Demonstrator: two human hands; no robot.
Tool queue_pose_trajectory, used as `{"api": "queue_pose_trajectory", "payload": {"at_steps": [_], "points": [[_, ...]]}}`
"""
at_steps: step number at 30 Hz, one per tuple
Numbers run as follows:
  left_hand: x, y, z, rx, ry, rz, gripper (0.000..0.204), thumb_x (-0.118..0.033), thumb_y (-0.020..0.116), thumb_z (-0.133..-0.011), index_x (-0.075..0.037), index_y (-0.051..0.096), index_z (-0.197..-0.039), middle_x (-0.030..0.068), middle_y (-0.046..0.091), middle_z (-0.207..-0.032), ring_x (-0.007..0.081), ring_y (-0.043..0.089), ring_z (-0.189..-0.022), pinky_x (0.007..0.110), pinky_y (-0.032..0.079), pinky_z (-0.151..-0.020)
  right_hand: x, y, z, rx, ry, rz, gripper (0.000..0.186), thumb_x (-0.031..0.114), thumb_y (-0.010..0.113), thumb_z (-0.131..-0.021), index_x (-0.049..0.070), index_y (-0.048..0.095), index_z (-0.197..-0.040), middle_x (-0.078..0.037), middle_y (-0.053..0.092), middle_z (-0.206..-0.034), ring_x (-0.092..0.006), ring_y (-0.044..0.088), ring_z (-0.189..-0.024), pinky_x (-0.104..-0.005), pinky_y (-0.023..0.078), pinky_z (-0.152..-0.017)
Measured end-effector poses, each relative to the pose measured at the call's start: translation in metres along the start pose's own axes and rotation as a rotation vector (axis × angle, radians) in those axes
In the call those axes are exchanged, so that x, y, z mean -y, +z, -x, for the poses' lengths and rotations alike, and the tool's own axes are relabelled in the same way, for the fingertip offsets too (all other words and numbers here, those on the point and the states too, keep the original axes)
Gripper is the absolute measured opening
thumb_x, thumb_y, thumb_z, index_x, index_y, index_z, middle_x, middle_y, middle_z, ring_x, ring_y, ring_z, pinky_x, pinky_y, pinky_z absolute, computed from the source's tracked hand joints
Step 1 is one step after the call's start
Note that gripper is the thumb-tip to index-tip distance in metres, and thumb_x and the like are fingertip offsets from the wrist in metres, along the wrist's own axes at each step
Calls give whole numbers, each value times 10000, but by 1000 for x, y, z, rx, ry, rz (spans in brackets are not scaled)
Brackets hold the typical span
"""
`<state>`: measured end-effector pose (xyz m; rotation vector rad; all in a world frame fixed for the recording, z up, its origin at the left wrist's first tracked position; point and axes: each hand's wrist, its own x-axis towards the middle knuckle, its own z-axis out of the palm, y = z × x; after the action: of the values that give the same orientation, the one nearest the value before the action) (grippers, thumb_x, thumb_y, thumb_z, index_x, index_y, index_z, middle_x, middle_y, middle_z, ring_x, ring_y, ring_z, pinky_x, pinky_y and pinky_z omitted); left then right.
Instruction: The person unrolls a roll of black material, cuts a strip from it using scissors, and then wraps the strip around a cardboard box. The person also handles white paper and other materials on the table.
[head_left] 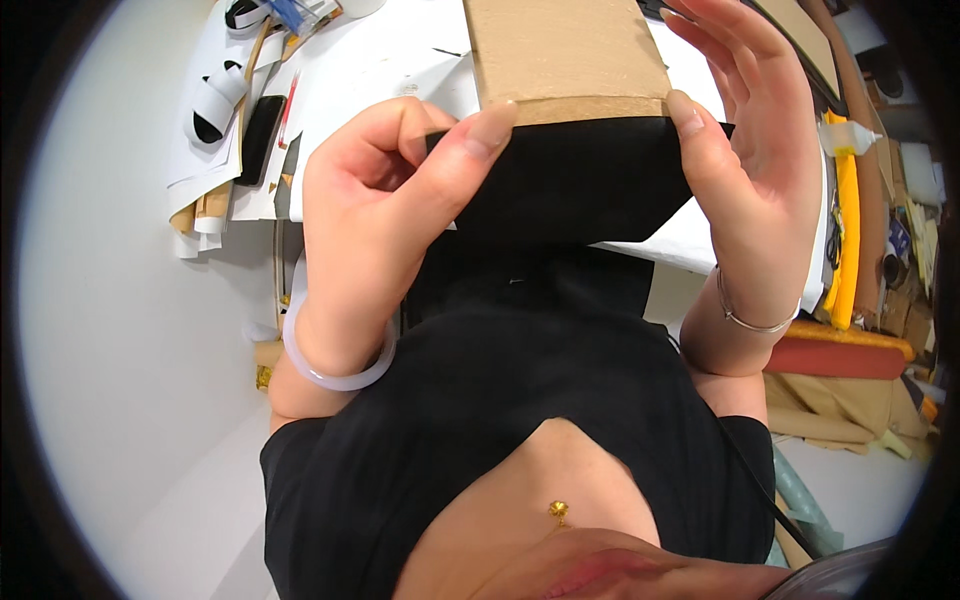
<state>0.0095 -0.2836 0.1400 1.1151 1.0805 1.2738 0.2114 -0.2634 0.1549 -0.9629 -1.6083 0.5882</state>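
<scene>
A flat tan board [570,50] reaches toward me from the far side of the table. Along its near edge lies a black sheet [580,180], whose lower part hangs down toward my body. My left hand [385,185] pinches the sheet's left corner, thumb on top at the board's edge and the other fingers curled in. At the right corner, my right hand [755,130] presses its thumb on the sheet beside the board. Its other fingers are stretched upward, away from the thumb. What lies beneath the board's edge is hidden.
A white-covered table [390,60] stands ahead. On its left are a dark phone [262,140], a red pen [289,105] and white-and-black strap pieces [215,100]. To the right are a small white bottle [850,135], a yellow roll [848,240] and a red roll [835,358].
</scene>
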Motion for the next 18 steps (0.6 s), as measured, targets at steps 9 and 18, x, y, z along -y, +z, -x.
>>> {"api": "queue_pose_trajectory", "payload": {"at_steps": [9,18], "points": [[-5,-3,-2,-29,-53,-39,356,-86,790,-884,-64,496,-684,-17,601,-756,7,451,-642,177,334,-567,14,-3,-1,43,97,-13,575,-10,617,-746,-7,483,-1305,-143,541,-1291,-252,471,-1281,-411,305,-1163],[-5,1,0,-34,-82,-59,277,-153,785,-894,-35,574,-1029,-49,596,-729,-39,451,-596,139,306,-533,-11,-18,-4,101,-15,-85,484,-19,623,-851,-18,507,-1321,-175,582,-1324,-263,540,-1270,-395,375,-1134]]}}
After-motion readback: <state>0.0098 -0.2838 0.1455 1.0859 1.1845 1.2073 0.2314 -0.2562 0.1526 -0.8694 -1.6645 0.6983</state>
